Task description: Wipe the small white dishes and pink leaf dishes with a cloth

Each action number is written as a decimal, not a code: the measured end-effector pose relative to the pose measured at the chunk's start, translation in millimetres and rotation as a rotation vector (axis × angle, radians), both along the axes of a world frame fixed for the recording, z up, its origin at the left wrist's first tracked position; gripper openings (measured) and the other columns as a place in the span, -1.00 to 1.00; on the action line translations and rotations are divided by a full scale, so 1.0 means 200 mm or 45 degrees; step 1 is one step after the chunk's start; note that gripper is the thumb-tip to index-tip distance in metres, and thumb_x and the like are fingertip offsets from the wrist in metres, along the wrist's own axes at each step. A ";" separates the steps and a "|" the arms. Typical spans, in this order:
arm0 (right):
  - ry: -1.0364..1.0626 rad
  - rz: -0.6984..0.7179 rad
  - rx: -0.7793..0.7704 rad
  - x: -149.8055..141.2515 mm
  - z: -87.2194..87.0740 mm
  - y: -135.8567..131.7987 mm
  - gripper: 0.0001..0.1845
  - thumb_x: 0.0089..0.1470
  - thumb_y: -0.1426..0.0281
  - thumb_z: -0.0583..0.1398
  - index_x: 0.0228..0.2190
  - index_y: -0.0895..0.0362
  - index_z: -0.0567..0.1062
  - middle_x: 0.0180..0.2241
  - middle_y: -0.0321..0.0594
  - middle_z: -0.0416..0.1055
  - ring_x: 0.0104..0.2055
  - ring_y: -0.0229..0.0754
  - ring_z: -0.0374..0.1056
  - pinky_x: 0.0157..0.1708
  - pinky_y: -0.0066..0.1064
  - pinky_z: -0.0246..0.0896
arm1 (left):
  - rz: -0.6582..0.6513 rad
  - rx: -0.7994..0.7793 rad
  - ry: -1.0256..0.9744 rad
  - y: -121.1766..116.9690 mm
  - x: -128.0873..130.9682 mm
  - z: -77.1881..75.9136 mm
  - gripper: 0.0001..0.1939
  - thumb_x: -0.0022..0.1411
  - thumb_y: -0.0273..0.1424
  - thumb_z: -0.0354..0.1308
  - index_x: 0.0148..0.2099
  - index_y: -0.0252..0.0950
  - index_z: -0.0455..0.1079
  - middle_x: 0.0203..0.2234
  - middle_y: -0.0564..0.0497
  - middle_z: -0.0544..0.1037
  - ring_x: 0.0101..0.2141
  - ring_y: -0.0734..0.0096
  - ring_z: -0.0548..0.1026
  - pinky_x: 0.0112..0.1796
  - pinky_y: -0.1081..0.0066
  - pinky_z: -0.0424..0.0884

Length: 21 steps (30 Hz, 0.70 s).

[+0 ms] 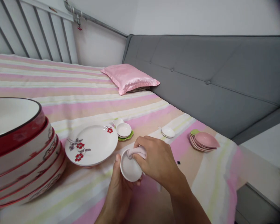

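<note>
My left hand (120,189) is closed around the underside of a small white dish (131,170), tilted with its hollow facing up toward me. My right hand (156,158) pinches a pale, folded cloth (137,151) and presses it against the dish's inner rim. Just beyond my hands lie small white dishes (123,129) on a green leaf-shaped one (128,137). A small stack of white dishes (168,132) sits to their right. Left of my hands is a white plate (95,144) with red flowers, stacked on at least one other.
Large red-and-white bowls (25,149) rise in a tall stack at the left. Pink leaf-shaped dishes (204,141) lie near the bed's right edge, with a small black object (178,162) nearby. A pink pillow (130,77) rests by the grey headboard (200,68) on the striped bedsheet (79,102).
</note>
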State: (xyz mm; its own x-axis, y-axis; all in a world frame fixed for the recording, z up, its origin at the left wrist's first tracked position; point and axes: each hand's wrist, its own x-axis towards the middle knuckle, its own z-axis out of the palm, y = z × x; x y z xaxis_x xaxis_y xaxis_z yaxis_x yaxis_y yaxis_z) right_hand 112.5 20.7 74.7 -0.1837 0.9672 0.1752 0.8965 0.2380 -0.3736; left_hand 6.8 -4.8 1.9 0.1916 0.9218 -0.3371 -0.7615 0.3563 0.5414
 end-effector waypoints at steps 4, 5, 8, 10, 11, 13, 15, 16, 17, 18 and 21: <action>-0.115 -0.011 -0.076 0.01 0.01 -0.01 -0.99 -0.05 0.40 0.17 -0.47 0.07 0.40 -0.43 -0.36 0.41 -0.42 -0.29 0.23 -0.50 -0.45 -0.18 | 0.027 0.022 -0.017 0.00 0.00 -0.01 -0.58 0.13 -0.09 0.10 -0.18 -0.37 0.40 -0.50 -0.02 0.53 -0.66 0.51 0.38 -0.64 0.52 0.29; -0.145 0.008 -0.094 0.01 0.01 -0.01 -0.99 -0.06 0.41 0.17 -0.47 0.07 0.40 -0.44 -0.35 0.41 -0.42 -0.29 0.23 -0.50 -0.45 -0.19 | 0.039 0.018 -0.029 0.01 0.00 -0.01 -0.59 0.13 -0.10 0.11 -0.19 -0.37 0.40 -0.50 -0.01 0.53 -0.65 0.52 0.38 -0.64 0.53 0.29; -0.227 0.087 -0.174 0.03 0.01 -0.02 -0.98 -0.08 0.44 0.17 -0.50 0.08 0.40 -0.49 -0.35 0.39 -0.44 -0.30 0.23 -0.51 -0.45 -0.19 | 0.061 0.000 -0.044 0.01 0.00 -0.01 -0.63 0.12 -0.13 0.14 -0.22 -0.37 0.41 -0.49 -0.01 0.53 -0.60 0.51 0.41 -0.61 0.56 0.29; -0.231 0.147 -0.219 0.04 0.00 -0.03 -0.98 -0.09 0.44 0.19 -0.51 0.09 0.41 -0.50 -0.36 0.39 -0.45 -0.30 0.23 -0.50 -0.45 -0.17 | 0.058 -0.013 -0.042 0.01 0.00 -0.02 -0.65 0.13 -0.14 0.13 -0.24 -0.36 0.41 -0.49 0.00 0.53 -0.55 0.47 0.44 -0.61 0.57 0.29; -0.212 0.181 -0.229 0.04 0.00 -0.03 -0.99 -0.09 0.42 0.20 -0.51 0.08 0.42 -0.49 -0.37 0.40 -0.44 -0.30 0.24 -0.49 -0.45 -0.16 | 0.053 -0.018 -0.042 0.01 0.00 -0.02 -0.65 0.14 -0.14 0.12 -0.24 -0.35 0.41 -0.49 0.00 0.53 -0.54 0.46 0.45 -0.61 0.57 0.29; -0.153 0.247 -0.239 0.04 0.00 -0.03 -0.98 -0.10 0.40 0.21 -0.49 0.06 0.45 -0.47 -0.38 0.42 -0.40 -0.29 0.26 -0.46 -0.46 -0.13 | 0.050 -0.028 -0.055 0.01 0.00 -0.02 -0.66 0.15 -0.14 0.11 -0.24 -0.34 0.41 -0.50 0.02 0.53 -0.53 0.46 0.46 -0.58 0.56 0.31; -0.090 0.305 -0.250 0.04 0.01 -0.03 -0.97 -0.11 0.40 0.22 -0.49 0.05 0.46 -0.46 -0.39 0.42 -0.39 -0.29 0.27 -0.44 -0.46 -0.11 | 0.037 -0.042 -0.088 0.01 0.00 -0.02 -0.66 0.15 -0.14 0.12 -0.25 -0.35 0.40 -0.50 0.02 0.53 -0.51 0.47 0.47 -0.54 0.55 0.34; -0.059 0.327 -0.253 0.03 0.01 -0.04 -0.97 -0.12 0.41 0.23 -0.49 0.06 0.46 -0.46 -0.39 0.41 -0.40 -0.30 0.26 -0.44 -0.47 -0.11 | 0.026 -0.052 -0.108 0.01 0.00 -0.01 -0.66 0.15 -0.14 0.12 -0.25 -0.35 0.41 -0.50 0.02 0.52 -0.51 0.46 0.48 -0.53 0.55 0.35; -0.031 0.343 -0.251 0.02 0.01 -0.04 -0.97 -0.13 0.41 0.23 -0.50 0.05 0.45 -0.47 -0.40 0.41 -0.41 -0.31 0.26 -0.45 -0.47 -0.10 | 0.017 -0.060 -0.122 0.02 0.00 -0.01 -0.66 0.15 -0.14 0.12 -0.25 -0.36 0.41 -0.51 0.02 0.52 -0.50 0.45 0.48 -0.52 0.54 0.36; -0.002 0.347 -0.238 0.01 0.01 -0.03 -0.97 -0.13 0.42 0.23 -0.50 0.05 0.45 -0.47 -0.41 0.40 -0.42 -0.32 0.25 -0.45 -0.48 -0.10 | 0.009 -0.065 -0.129 0.02 -0.01 0.00 -0.65 0.16 -0.14 0.11 -0.25 -0.36 0.41 -0.52 0.02 0.52 -0.51 0.44 0.49 -0.52 0.54 0.36; 0.066 0.255 -0.139 -0.02 0.00 -0.03 -0.92 -0.12 0.44 0.21 -0.46 0.03 0.44 -0.43 -0.42 0.42 -0.39 -0.31 0.25 -0.44 -0.48 -0.09 | -0.005 -0.068 -0.112 0.01 0.00 0.00 -0.67 0.18 -0.15 0.08 -0.27 -0.35 0.40 -0.56 0.03 0.50 -0.56 0.47 0.47 -0.58 0.56 0.34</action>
State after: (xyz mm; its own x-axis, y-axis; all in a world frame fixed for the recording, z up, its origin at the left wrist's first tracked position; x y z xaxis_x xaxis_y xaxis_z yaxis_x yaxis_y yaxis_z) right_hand 109.3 15.3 74.8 -0.3670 0.9262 0.0858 0.8145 0.3646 -0.4512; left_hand 5.9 -2.0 2.7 0.2262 0.9020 -0.3677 -0.8038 0.3861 0.4527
